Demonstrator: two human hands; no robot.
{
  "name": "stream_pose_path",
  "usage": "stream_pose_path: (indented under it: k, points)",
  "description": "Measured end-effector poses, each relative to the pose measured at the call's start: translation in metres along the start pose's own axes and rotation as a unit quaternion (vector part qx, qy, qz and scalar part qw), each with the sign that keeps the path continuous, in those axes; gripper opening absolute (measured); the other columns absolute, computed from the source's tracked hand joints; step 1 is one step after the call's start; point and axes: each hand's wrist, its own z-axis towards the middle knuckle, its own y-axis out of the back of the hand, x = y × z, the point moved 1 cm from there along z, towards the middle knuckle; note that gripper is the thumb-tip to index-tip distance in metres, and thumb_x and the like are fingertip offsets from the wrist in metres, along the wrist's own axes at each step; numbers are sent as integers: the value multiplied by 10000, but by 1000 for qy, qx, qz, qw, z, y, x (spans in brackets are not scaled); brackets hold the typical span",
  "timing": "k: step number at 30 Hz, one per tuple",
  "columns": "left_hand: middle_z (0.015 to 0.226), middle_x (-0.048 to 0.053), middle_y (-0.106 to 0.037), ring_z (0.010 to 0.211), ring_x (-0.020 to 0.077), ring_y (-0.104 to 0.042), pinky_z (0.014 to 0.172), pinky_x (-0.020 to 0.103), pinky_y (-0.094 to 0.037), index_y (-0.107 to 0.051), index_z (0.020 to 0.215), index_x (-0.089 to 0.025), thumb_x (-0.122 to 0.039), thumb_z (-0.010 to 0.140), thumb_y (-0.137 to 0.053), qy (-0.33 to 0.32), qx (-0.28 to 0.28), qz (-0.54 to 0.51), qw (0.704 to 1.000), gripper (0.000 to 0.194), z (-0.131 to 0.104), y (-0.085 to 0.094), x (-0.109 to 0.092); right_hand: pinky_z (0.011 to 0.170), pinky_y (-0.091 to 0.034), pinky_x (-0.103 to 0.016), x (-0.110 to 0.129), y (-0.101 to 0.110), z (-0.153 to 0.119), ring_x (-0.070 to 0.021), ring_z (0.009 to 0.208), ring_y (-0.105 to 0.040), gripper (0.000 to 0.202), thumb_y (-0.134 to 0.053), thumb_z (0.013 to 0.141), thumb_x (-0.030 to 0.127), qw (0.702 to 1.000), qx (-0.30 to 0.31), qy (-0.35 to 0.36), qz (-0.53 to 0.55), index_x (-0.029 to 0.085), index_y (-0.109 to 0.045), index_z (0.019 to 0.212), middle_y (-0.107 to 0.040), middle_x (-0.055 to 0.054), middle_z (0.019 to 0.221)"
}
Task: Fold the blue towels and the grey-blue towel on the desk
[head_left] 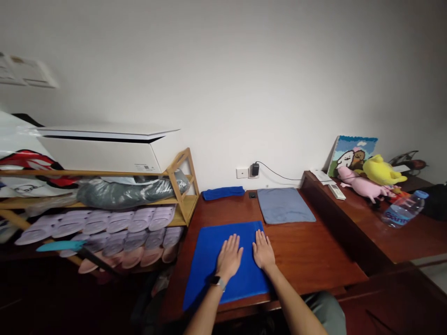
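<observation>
A bright blue cloth (207,260) is spread flat on the brown wooden desk (296,251), its front edge close to the desk's front. My left hand (229,257) lies palm down near the middle of the cloth, fingers stretched out, a watch on the wrist. On the cloth's right edge rests my right hand (263,250), also flat with fingers extended. Neither hand grips anything. Behind the cloth, a grey-blue cloth (285,205) lies flat at the back right, and a folded blue cloth (223,192) sits against the wall.
A wooden rack (190,186) on the left carries slippers (118,221) and a white box (104,153). To the right, a raised surface holds a pink plush toy (363,184), a yellow plush toy (382,171), a tilted plastic bottle (401,211) and a remote control (336,191).
</observation>
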Motion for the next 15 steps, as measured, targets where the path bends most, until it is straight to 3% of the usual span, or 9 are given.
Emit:
stream_pose_path:
  k: [4,6,8,11,15]
  points:
    - [1716,180,-511,1611,350,-470,1321,592,-384,-445,1694,-135,-503,1107,-258,102,-40,43,993,717,-43,23,104,1393,-163,-420,2,0,3,-213,1719,-176,671,-187,1145,375,1000,-8,-11,0,136,-246,1770,-212,-75,1835]
    - [1715,184,-519,1613,337,-468,1325,571,-379,-416,1706,-121,-517,1101,-243,122,-49,50,990,743,-57,30,134,1393,-166,-425,4,3,3,-216,1718,-184,671,-202,1142,370,1000,-6,-11,0,132,-249,1767,-215,-81,1832]
    - [1703,186,-539,1609,327,-474,1330,558,-370,-413,1707,-115,-523,1095,-234,129,-53,49,989,757,-62,33,143,1392,-175,-438,4,8,0,-225,1715,-196,671,-217,1137,363,1000,1,-9,3,122,-259,1762,-230,-92,1826]
    - [1676,190,-574,1590,335,-499,1334,579,-357,-441,1694,-114,-531,1086,-217,125,-62,45,989,770,-59,35,140,1394,-173,-447,1,12,-18,-233,1715,-201,670,-200,1143,368,1000,-9,-4,10,117,-263,1761,-239,-93,1823]
    - [1659,209,-587,1577,360,-513,1345,621,-327,-444,1689,-90,-522,1084,-204,108,-89,38,989,781,-51,44,127,1396,-160,-397,-7,-4,-56,-216,1712,-207,678,-167,1159,424,999,-35,8,17,138,-254,1768,-226,-60,1829]
